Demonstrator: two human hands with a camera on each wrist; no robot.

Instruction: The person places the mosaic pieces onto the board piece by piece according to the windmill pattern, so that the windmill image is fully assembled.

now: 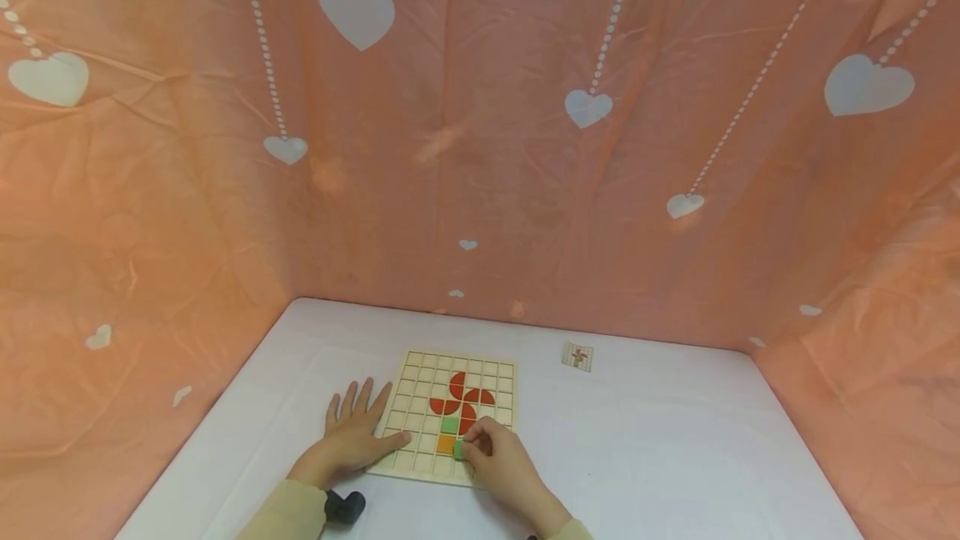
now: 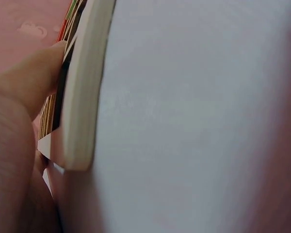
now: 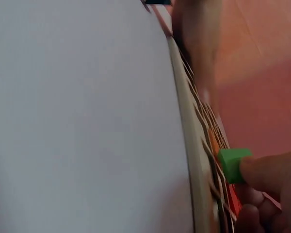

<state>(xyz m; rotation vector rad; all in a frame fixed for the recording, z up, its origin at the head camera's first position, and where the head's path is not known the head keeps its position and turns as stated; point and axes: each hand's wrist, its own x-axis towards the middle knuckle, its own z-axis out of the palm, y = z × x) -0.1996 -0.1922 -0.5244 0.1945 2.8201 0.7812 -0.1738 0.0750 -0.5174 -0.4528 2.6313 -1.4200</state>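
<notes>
A square wooden grid board (image 1: 414, 394) lies on the white table. Four red pieces form a pinwheel on it, one of them the left red piece (image 1: 442, 407). Below them sit a green square tile (image 1: 450, 425) and an orange square tile (image 1: 446, 444). My right hand (image 1: 501, 458) pinches another green tile (image 3: 232, 164) between thumb and fingers, just right of the orange one and tilted over the board. My left hand (image 1: 356, 433) lies spread at the board's left edge, its thumb resting on the grid and its other fingers on the table.
A small card (image 1: 577, 356) printed with a pinwheel pattern lies on the table (image 1: 675, 440), right of the board. Black straps with a camera (image 1: 346, 507) sit at the left wrist. Orange curtains (image 1: 480, 190) with white hearts surround the table's back and sides.
</notes>
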